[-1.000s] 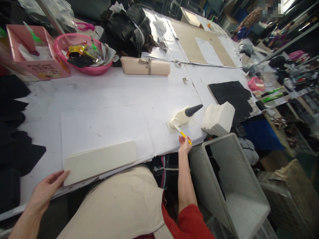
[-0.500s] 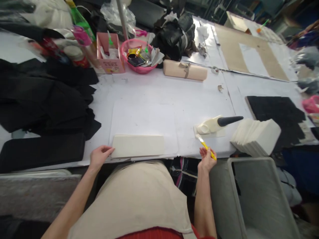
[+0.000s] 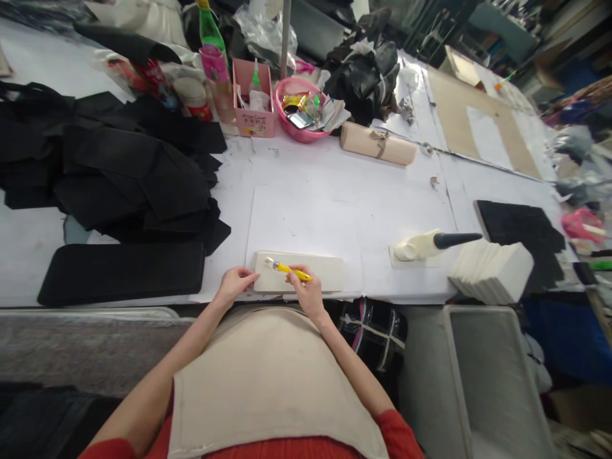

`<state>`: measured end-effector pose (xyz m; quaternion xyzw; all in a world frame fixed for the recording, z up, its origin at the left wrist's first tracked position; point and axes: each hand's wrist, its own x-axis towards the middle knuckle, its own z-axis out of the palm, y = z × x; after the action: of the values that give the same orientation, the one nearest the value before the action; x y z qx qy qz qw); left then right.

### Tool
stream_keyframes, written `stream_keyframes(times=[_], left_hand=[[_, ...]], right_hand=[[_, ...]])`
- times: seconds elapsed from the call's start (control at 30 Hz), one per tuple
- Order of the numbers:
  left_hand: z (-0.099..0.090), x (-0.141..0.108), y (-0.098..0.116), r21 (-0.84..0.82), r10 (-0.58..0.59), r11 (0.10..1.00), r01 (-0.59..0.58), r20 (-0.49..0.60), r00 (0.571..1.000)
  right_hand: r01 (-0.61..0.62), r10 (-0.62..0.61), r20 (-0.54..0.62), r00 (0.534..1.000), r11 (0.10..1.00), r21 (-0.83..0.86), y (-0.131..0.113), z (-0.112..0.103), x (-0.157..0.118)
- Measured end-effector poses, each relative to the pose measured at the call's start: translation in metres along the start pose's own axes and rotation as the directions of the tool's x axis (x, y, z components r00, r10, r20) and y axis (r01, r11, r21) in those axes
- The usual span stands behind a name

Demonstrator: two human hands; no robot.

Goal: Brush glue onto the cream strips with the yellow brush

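Note:
A cream rectangular panel (image 3: 325,271) lies flat at the table's front edge. The thumb and fingertips of my left hand (image 3: 234,282) pinch its left end. Over the panel, my right hand (image 3: 306,288) grips a yellow-handled brush (image 3: 299,274), its bristles at the panel's left part. Further right stands a cream glue container (image 3: 421,245) with a black nozzle or handle pointing right. Beside it leans a stack of similar cream panels (image 3: 492,271).
Black cut pieces (image 3: 115,166) and a black padded panel (image 3: 122,273) lie at left. Behind are a pink box (image 3: 253,121), a pink basket (image 3: 306,135) and a beige roll (image 3: 377,144). A grey bin (image 3: 497,376) stands at lower right.
My right hand has carried the brush left from beside the glue container to above the panel. My left hand stays at the panel's left end. The view has shifted left.

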<state>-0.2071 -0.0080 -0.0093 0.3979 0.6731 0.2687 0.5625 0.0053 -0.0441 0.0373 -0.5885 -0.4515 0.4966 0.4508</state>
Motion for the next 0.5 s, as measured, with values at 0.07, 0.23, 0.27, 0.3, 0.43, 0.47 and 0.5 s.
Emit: stream_keyframes(times=[0.07,0.23,0.27,0.3,0.43,0.47,0.5], left_hand=[[-0.001,0.001,0.000,-0.046,-0.035,0.998,0.037,0.038,0.999],[-0.003,0.000,-0.002,-0.169,-0.081,0.981,0.096,0.096,0.992],[-0.003,0.000,-0.002,-0.185,-0.083,0.978,0.099,0.094,0.992],[-0.002,0.000,-0.003,-0.194,-0.085,0.976,0.101,0.089,0.992],[0.000,0.001,-0.005,-0.192,-0.103,0.975,0.110,0.048,0.994],[0.001,0.001,-0.006,-0.189,-0.112,0.975,0.117,0.035,0.993],[0.002,0.002,-0.007,-0.189,-0.121,0.974,0.124,0.026,0.992]], right_hand=[[0.001,-0.001,-0.003,1.000,1.000,-0.021,0.000,0.009,0.004],[-0.023,0.023,-0.012,1.000,1.000,-0.007,0.005,0.021,0.011],[-0.032,0.032,-0.015,0.999,0.999,0.007,0.008,0.022,0.013],[-0.039,0.040,-0.025,0.999,0.999,0.020,0.011,0.021,0.014],[-0.068,0.076,-0.152,0.986,0.996,0.052,0.022,0.000,0.013],[-0.077,0.086,-0.199,0.976,0.996,0.053,0.024,-0.010,0.011],[-0.085,0.095,-0.251,0.963,0.995,0.051,0.027,-0.022,0.009]])
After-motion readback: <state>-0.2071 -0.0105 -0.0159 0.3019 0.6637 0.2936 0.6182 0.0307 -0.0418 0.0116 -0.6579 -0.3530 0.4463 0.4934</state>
